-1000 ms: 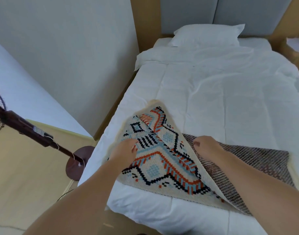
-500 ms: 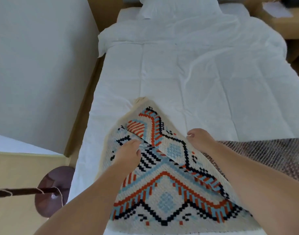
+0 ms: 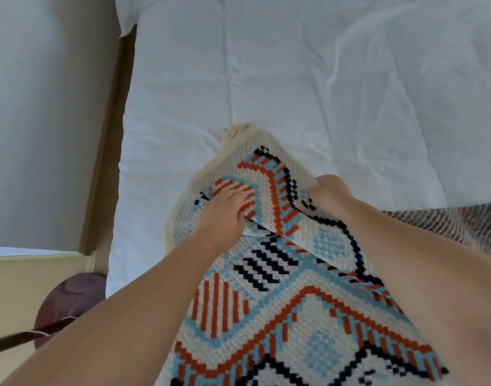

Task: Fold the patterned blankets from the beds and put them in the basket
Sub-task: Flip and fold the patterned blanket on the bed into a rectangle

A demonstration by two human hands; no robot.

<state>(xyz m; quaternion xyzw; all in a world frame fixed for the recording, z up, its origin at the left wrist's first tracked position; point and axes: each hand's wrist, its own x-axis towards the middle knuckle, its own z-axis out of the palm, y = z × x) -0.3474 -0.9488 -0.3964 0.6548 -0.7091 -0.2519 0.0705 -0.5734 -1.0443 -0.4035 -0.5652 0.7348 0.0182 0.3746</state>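
Most of the view is filled by a bed (image 3: 294, 79) covered with a white, lightly creased duvet, set against a pale wall (image 3: 44, 107) on the left, with a strip of tan bed frame (image 3: 105, 162) seen between the two. On the near part of the duvet a patterned blanket (image 3: 266, 316) is spread, woven in cream with orange, light blue and black geometric bands; its far corner is folded over on itself, so that a ridge is formed across the pattern. To the right, the dull brown-grey underside (image 3: 447, 224) of the same blanket is exposed on the bed. At lower left a dark round fan base (image 3: 69, 296) is seen on the floor beside the bed, with a dark pole slanting across it. The left hand (image 3: 222, 215) is closed over the folded layer, its fingers curled down into the cloth and gripping it. The right hand (image 3: 328, 193) is curled around the blanket's right edge just beside the fold, the fingertips tucked under the fabric and hidden from view
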